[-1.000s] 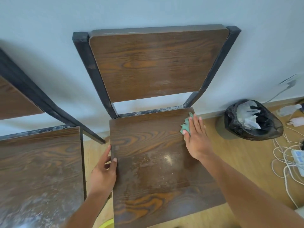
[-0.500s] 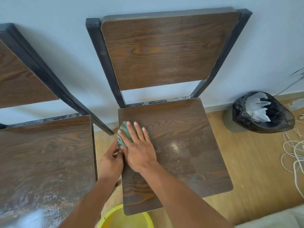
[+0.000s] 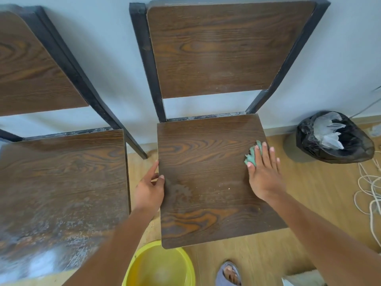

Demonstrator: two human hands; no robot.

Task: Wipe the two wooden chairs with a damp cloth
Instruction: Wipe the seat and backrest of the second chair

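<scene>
Two wooden chairs with black metal frames stand against the pale wall. The right chair (image 3: 206, 162) is in front of me, its seat dusted with crumbs and a damp streak near the left edge. My right hand (image 3: 265, 172) presses a green cloth (image 3: 253, 154) flat on the seat's right edge, fingers spread over it. My left hand (image 3: 149, 187) grips the seat's left edge, thumb on top. The left chair (image 3: 61, 182) has a blotchy, whitish-stained seat.
A yellow basin (image 3: 160, 267) sits on the wooden floor under the seat's front edge. A black-lined bin (image 3: 334, 139) with clear plastic stands at the right by the wall. White cables (image 3: 369, 195) lie at the far right. A foot in a slipper (image 3: 228, 274) is below.
My right hand has swept the cloth from the seat's left side to its right edge. My left hand stays on the left edge. The view has tilted down.
</scene>
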